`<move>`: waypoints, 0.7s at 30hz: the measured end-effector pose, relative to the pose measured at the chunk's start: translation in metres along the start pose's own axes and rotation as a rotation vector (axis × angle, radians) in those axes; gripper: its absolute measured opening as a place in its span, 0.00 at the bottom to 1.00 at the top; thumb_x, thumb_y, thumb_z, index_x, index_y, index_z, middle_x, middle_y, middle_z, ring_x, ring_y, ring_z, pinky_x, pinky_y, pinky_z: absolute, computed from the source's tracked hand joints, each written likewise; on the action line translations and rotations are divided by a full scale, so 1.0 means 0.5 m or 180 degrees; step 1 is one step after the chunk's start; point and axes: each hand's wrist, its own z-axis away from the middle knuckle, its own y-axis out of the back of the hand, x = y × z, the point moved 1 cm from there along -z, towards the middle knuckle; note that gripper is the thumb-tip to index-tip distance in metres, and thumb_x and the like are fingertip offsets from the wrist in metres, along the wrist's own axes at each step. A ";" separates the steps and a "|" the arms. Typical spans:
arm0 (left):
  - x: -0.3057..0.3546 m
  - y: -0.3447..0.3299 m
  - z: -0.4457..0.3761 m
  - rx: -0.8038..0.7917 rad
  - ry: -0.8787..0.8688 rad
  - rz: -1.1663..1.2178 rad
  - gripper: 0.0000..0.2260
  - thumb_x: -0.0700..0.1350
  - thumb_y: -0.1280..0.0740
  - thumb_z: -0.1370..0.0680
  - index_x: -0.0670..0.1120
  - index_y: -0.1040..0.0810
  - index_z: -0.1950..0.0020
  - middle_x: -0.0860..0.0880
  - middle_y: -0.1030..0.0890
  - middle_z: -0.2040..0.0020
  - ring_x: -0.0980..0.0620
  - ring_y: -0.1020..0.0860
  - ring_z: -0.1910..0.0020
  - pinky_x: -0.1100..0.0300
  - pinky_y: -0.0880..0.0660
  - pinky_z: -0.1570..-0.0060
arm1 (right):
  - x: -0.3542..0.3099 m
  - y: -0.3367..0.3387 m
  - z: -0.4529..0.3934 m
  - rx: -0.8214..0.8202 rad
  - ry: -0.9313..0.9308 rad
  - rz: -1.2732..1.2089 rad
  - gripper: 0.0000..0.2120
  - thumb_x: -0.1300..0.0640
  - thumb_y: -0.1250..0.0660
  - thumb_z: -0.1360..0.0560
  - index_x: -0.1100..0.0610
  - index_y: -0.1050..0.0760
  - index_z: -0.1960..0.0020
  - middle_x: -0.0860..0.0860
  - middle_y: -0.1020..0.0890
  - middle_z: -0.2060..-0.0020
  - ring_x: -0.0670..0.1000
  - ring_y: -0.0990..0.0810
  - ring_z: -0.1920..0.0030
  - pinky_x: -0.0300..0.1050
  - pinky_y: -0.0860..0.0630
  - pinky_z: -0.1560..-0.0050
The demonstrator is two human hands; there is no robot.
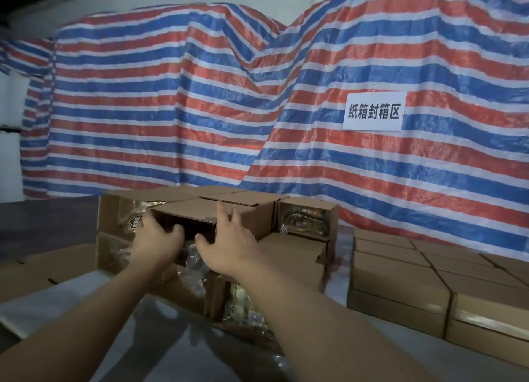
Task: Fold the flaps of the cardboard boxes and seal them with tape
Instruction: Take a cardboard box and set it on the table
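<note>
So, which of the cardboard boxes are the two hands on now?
The open box atop the stack in the middle: left hand and right hand are at its open front. The boxes at right lie closed, untouched.

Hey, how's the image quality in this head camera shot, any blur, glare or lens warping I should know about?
Head view: dim, bluish light; wide-angle bowing bends the striped tarp and table edges; left hand and right hand slightly soft on the open box; faint glare on tape of the sealed boxes; white sign stays readable.
</note>
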 end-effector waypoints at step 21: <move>0.098 0.002 0.017 0.0115 -0.0482 0.0769 0.07 0.39 0.37 0.20 0.48 0.21 0.47 0.44 0.19 0.51 0.41 0.20 0.48 0.41 0.22 0.45 | 0.075 0.254 -0.009 0.0801 0.0164 -0.0162 0.16 0.54 0.46 0.18 0.54 0.28 0.62 0.51 0.24 0.65 0.49 0.25 0.64 0.47 0.27 0.62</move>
